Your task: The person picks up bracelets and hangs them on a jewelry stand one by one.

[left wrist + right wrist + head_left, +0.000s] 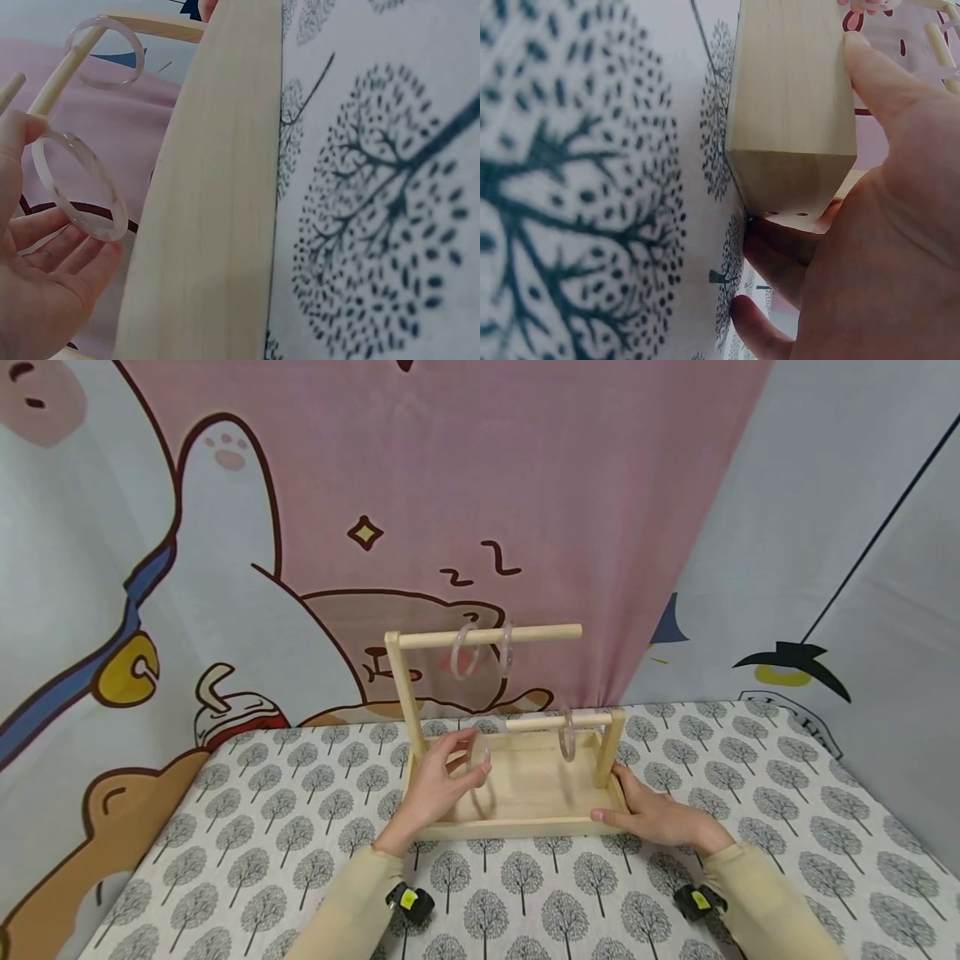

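Note:
My left hand [442,783] pinches a pale, translucent bangle [111,225] between thumb and fingers, close to the free end of the lower rod [534,723] of a wooden bangle stand [517,828]. Another bangle [568,752] hangs on that rod nearer its right post. Two bangles, one on the left [457,662] and one beside it [506,653], hang from the upper rod [547,632]. My right hand [656,814] grips the right end of the stand's tray base, its thumb at the front edge and fingers behind the end wall.
The stand rests on a cloth with a tree print [315,852] that covers the table. A curtain with cartoon figures [585,485] hangs right behind it. The upper rod's left post [405,685] rises beside my left hand.

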A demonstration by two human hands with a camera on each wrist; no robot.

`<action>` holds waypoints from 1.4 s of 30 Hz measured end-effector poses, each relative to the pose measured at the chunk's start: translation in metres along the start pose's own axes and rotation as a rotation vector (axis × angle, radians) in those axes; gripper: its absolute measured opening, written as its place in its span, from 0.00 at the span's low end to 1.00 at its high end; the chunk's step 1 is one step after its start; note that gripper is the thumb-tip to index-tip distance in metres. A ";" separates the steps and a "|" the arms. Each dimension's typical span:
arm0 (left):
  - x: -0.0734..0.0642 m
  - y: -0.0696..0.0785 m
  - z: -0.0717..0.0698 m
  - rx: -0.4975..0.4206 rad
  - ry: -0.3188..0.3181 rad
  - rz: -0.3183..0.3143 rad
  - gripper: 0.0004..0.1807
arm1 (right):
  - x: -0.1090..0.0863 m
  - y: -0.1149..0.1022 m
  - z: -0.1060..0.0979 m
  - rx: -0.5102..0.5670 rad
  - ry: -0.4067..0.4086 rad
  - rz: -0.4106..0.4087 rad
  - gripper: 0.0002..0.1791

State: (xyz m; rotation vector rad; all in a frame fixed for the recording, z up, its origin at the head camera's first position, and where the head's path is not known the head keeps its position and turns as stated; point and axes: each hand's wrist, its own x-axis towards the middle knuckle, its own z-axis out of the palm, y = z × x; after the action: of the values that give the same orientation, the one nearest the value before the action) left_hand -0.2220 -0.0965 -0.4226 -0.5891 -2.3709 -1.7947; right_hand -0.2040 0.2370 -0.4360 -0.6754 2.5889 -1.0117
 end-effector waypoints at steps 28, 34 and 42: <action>0.004 0.064 0.008 -0.108 0.002 0.071 0.28 | -0.003 -0.009 -0.003 -0.016 0.000 0.049 0.51; 0.009 0.064 0.013 -0.144 -0.011 0.095 0.28 | -0.001 -0.003 0.000 -0.002 0.012 0.056 0.52; 0.014 0.065 0.021 -0.141 -0.019 0.098 0.27 | -0.003 -0.010 -0.003 -0.001 0.006 0.050 0.50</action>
State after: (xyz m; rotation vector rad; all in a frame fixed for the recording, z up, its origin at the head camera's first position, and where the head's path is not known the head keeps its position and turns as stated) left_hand -0.2080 -0.0586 -0.3663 -0.7277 -2.1989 -1.9319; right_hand -0.1996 0.2334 -0.4264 -0.6052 2.5986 -0.9986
